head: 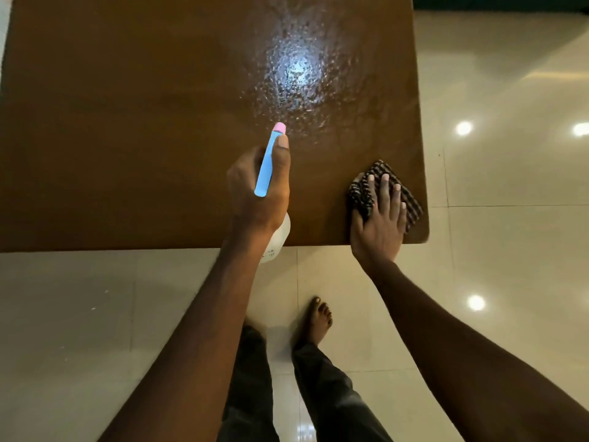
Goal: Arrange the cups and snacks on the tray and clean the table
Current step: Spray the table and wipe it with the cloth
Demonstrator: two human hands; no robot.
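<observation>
My left hand grips a spray bottle with a blue top and a pink nozzle, held over the brown table near its front edge; the clear bottle body shows below my wrist. Beyond the nozzle a wet patch of spray droplets glistens on the tabletop. My right hand presses flat on a dark checked cloth at the table's near right corner. No cups, snacks or tray are in view.
The table's front edge runs across the middle of the view and its right edge ends at a rounded corner. Glossy cream floor tiles lie around it. My legs and a bare foot stand just below the front edge.
</observation>
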